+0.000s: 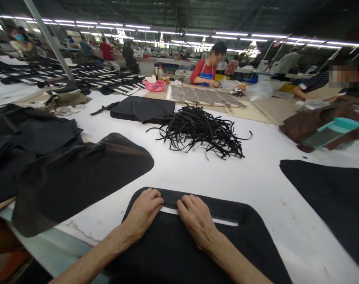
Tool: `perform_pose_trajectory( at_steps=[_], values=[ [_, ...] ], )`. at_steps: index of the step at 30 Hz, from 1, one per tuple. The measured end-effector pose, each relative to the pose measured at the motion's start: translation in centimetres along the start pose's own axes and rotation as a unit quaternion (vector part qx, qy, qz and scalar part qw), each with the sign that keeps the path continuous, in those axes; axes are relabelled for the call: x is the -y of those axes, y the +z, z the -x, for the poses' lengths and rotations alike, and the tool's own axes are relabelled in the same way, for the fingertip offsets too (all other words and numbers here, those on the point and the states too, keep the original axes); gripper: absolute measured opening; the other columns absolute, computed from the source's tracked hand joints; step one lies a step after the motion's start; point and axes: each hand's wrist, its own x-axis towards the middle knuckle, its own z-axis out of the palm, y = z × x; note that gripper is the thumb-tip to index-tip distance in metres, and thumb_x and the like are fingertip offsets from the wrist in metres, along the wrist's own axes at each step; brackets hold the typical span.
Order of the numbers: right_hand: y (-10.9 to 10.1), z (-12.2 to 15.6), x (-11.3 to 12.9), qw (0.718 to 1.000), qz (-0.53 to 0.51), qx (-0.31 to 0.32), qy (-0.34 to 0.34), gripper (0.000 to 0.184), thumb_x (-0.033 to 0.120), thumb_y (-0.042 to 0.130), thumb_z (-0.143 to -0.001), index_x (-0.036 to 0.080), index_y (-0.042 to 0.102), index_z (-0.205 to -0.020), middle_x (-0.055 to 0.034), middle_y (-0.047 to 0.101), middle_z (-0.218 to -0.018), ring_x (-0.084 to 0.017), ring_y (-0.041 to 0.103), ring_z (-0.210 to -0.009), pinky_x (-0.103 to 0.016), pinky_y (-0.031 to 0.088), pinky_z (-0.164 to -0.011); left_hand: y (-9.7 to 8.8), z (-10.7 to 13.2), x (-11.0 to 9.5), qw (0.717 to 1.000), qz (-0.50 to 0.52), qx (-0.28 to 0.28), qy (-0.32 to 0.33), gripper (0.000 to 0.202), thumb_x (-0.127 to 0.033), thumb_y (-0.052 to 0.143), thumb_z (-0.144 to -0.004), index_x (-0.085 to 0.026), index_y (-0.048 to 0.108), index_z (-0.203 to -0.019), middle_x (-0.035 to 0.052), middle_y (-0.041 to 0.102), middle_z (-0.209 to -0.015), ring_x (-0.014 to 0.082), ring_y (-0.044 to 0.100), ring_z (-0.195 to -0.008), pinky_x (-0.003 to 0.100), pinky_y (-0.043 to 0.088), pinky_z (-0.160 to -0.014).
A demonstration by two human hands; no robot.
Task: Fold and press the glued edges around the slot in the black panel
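A black sheet panel (179, 252) with rounded corners lies before me on the white tabletop. A narrow white strip (227, 222) runs across it, just below its far edge. My left hand (146, 211) is closed on the panel at the strip's left end, fingers curled together. A short way to the right, my right hand (197, 221) is closed on it too, covering the middle of the strip. Both hands bear on the band of black material beside the strip; the undersides of the fingers are hidden.
Beyond the panel lies a heap of thin black strips (203, 130), beside a stack of black pieces (142, 108). More black sheets (87, 177) spread at left, another panel (330, 197) at right. A teal-lidded bottle (333, 132) rests far right. A co-worker (207, 69) works across the table.
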Motion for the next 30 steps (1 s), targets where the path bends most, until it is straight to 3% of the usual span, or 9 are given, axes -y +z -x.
perform_pose_trajectory(
  at_steps=[4, 7, 12, 18, 23, 30],
  values=[
    [-0.6, 2.5, -1.5, 0.999, 0.034, 0.009, 0.004, 0.023, 0.005, 0.052, -0.080, 0.016, 0.053, -0.100, -0.0059, 0.053, -0.089, -0.020, 0.044, -0.076, -0.033, 0.034, -0.067, 0.1, 0.0, 0.2, 1.000, 0.000, -0.003, 0.008, 0.018, -0.015, 0.039, -0.089, -0.019, 0.056, -0.087, 0.0045, 0.053, -0.091, 0.0192, 0.048, -0.086, 0.035, 0.041, -0.077],
    [-0.7, 4.4, -2.4, 0.999, 0.024, -0.003, 0.043, 0.025, 0.003, 0.048, -0.081, 0.016, 0.054, -0.101, -0.0060, 0.053, -0.089, -0.020, 0.046, -0.078, -0.033, 0.036, -0.069, 0.2, 0.0, 0.4, 1.000, 0.006, -0.007, 0.017, 0.018, -0.015, 0.038, -0.090, -0.019, 0.055, -0.087, 0.0043, 0.053, -0.092, 0.0188, 0.048, -0.086, 0.034, 0.041, -0.077],
    [-0.8, 6.1, -3.6, 0.987, -0.072, -0.021, 0.144, 0.018, 0.007, 0.043, -0.087, 0.019, 0.056, -0.092, -0.0033, 0.053, -0.087, -0.018, 0.048, -0.080, -0.029, 0.039, -0.072, 0.5, 0.0, 0.9, 0.999, 0.018, -0.015, 0.022, 0.016, -0.018, 0.038, -0.090, -0.021, 0.054, -0.094, 0.0040, 0.053, -0.097, 0.0188, 0.049, -0.091, 0.033, 0.041, -0.080],
    [-1.4, 6.9, -5.0, 0.962, -0.176, -0.007, 0.208, 0.013, 0.013, 0.046, -0.088, 0.021, 0.054, -0.083, 0.0000, 0.052, -0.085, -0.015, 0.050, -0.081, -0.027, 0.041, -0.074, 0.1, -0.4, 0.8, 0.999, 0.037, 0.023, 0.001, 0.015, -0.022, 0.039, -0.090, -0.021, 0.053, -0.083, 0.0023, 0.052, -0.095, 0.0191, 0.048, -0.090, 0.034, 0.040, -0.079],
    [-1.3, 7.0, -5.3, 0.954, -0.201, -0.011, 0.224, 0.013, 0.014, 0.046, -0.089, 0.021, 0.053, -0.080, 0.0010, 0.052, -0.083, -0.014, 0.051, -0.080, -0.027, 0.040, -0.072, -0.6, -0.7, 0.2, 0.998, 0.046, 0.035, -0.032, 0.013, -0.021, 0.043, -0.088, -0.021, 0.051, -0.077, 0.0012, 0.052, -0.091, 0.0187, 0.048, -0.087, 0.034, 0.040, -0.078],
    [-0.8, 6.9, -5.2, 0.969, -0.139, -0.023, 0.205, 0.021, 0.016, 0.038, -0.091, 0.021, 0.053, -0.078, -0.0012, 0.052, -0.079, -0.017, 0.050, -0.074, -0.030, 0.039, -0.069, -0.7, -0.6, -0.6, 0.998, 0.049, 0.009, -0.042, 0.017, -0.019, 0.040, -0.088, -0.020, 0.052, -0.076, 0.0023, 0.053, -0.089, 0.0181, 0.048, -0.085, 0.035, 0.041, -0.078]
  ],
)
